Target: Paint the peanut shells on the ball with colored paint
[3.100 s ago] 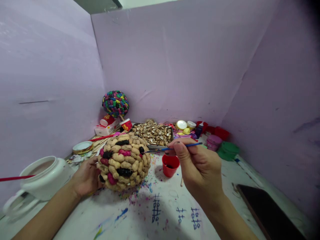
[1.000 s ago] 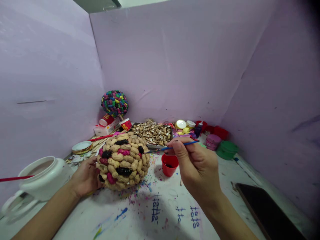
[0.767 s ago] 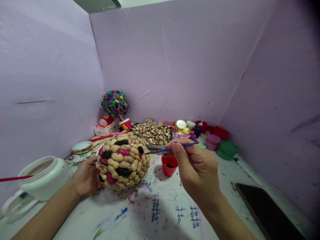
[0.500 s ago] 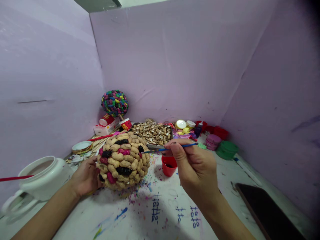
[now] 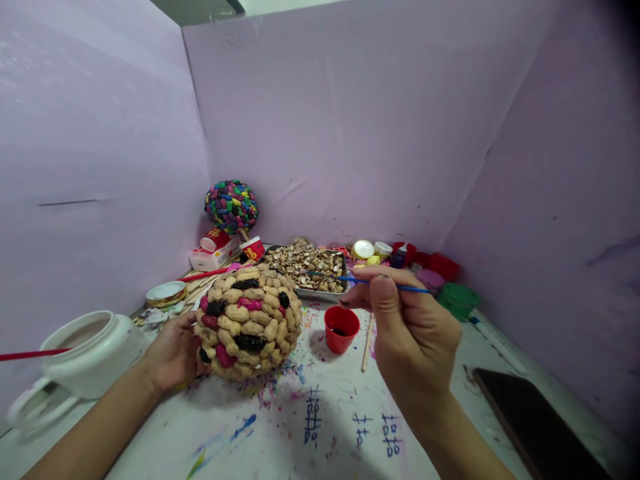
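Observation:
A ball covered in peanuts (image 5: 260,327) stands on the table, most of its shells bare, several painted black or magenta. My left hand (image 5: 175,353) grips its left side, the fingers partly hidden behind it. Pinched in my right hand (image 5: 410,327) is a thin blue paintbrush (image 5: 373,281). Its tip points left and is apart from the ball, in front of the tray of shells. Below the brush stands a small red cup (image 5: 342,329) with dark liquid in it.
A metal tray (image 5: 320,292) of peanut shells sits behind. A multicoloured ball (image 5: 231,207) stands back left, a white pot (image 5: 95,357) at left. Lidded tubs, including a green one (image 5: 457,301), a thin stick (image 5: 368,343) and a dark phone-like slab (image 5: 535,420) lie to the right.
My right hand has drawn the brush away from the ball, to the right and slightly up. The thin stick beside the cup has come into view. My left hand keeps its hold.

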`<state>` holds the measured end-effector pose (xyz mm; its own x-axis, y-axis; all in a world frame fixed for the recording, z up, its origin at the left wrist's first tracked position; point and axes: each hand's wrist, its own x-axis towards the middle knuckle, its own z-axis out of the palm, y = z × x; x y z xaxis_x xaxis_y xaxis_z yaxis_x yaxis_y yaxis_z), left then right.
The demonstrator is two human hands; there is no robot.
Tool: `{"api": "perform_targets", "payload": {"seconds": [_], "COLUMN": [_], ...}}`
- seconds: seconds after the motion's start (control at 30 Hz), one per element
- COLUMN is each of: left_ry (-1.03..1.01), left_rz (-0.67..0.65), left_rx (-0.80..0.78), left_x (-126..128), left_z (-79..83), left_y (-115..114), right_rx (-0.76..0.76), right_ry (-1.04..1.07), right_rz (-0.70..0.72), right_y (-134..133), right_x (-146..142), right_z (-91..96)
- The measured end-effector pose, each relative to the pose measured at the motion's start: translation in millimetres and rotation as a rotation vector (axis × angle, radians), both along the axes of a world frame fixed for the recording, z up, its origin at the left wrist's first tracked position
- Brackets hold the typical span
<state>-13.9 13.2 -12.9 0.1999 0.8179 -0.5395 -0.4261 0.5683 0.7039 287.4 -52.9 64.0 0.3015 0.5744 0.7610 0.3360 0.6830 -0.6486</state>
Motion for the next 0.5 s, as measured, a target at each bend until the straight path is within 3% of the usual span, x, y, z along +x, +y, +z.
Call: {"api": "perform_targets", "payload": {"seconds": [0.17, 0.37, 0.5], "left_ry": [-0.016, -0.073, -0.129], "left_rz": [-0.006, -0.051, -0.058], "left_rx": [0.002, 0.017, 0.021], "left_x": [2, -1, -3], "left_z": [1.3, -1.1, -7.4], "left_y": [0, 1, 3], "right_rx": [-0.189, -0.592, -0.635], "right_ry": [-0.16, -0.426, -0.395], "right_rz": [0.014, 0.148, 0.219], "right_y": [10, 15, 13], "right_x": [-3, -14, -22], "right_z": [-11.1, -23.2, -29.4]}}
